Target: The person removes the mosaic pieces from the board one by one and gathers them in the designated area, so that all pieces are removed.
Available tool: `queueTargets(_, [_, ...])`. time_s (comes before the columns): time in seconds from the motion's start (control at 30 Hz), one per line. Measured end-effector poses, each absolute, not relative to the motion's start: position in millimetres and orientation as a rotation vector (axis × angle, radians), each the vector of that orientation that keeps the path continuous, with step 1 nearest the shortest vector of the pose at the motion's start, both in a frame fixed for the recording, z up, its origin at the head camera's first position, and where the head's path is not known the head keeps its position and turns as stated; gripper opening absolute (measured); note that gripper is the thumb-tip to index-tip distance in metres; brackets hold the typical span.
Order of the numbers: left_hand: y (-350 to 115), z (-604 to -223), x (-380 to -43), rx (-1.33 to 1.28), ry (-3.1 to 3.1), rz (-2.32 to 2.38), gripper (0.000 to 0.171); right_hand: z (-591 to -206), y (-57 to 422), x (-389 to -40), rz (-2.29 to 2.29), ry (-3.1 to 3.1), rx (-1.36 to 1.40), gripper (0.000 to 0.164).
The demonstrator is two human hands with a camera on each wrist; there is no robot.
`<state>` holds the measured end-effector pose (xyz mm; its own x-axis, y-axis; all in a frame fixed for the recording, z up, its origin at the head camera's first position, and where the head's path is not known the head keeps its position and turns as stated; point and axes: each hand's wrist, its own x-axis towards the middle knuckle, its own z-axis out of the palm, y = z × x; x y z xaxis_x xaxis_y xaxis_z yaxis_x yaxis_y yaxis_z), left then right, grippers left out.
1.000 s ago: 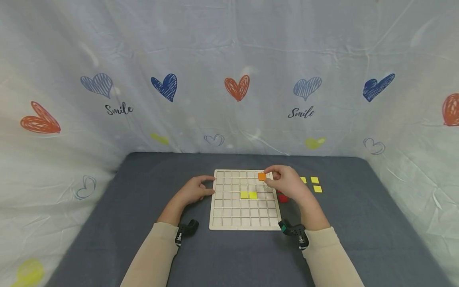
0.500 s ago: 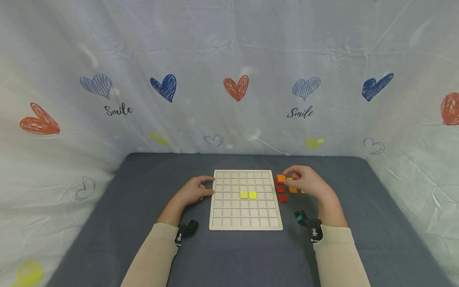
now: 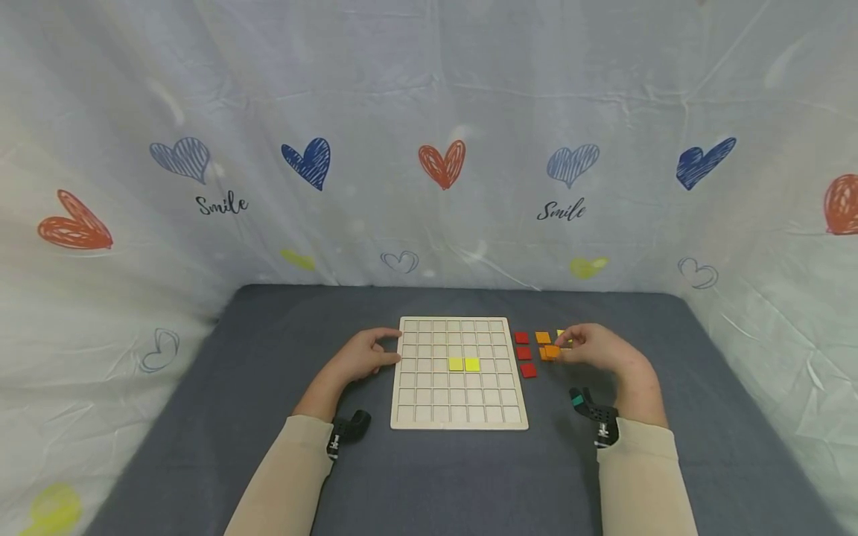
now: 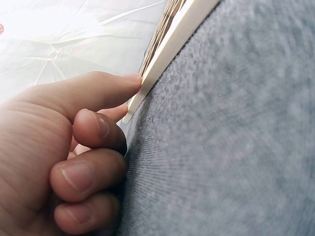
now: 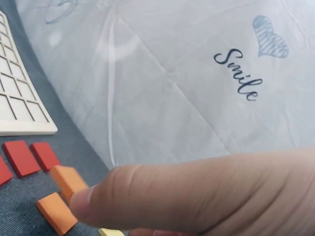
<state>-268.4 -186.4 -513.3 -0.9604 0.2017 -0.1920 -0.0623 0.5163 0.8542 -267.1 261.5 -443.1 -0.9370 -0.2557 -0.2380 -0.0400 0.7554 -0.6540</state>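
Observation:
The right hand pinches an orange square tile between thumb and fingertips, close over another orange tile lying on the table. Its thumb covers part of the held tile in the right wrist view. With its thumb and index finger spread, the left hand touches the left edge of a wooden grid board. The left wrist view shows that thumb against the board's side, the other fingers curled. Two yellow tiles sit side by side in the board's cells.
Red tiles form a column just right of the board. Beside them lies an orange tile, and a yellow tile shows partly behind the right hand. A white curtain hangs behind the grey table.
The right hand has moved right from over the board's far right corner to the loose tiles, carrying the orange tile. The left hand and the board have stayed in place.

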Motion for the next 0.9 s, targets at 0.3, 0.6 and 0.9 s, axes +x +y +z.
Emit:
queueTargets(0.3, [-185, -512, -268, 0.110, 2.490, 1.419, 0.056, -456, 261, -269, -0.857, 2.553, -0.192, 0.020])
queueTargets(0.6, [-186, -512, -269, 0.127, 2.497, 1.410, 0.057, -460, 258, -269, -0.860, 2.530, -0.201, 0.017])
queueTargets(0.9, [-187, -513, -269, 0.133, 2.493, 1.412, 0.057, -448, 257, -266, -0.943, 2.596, -0.203, 0.023])
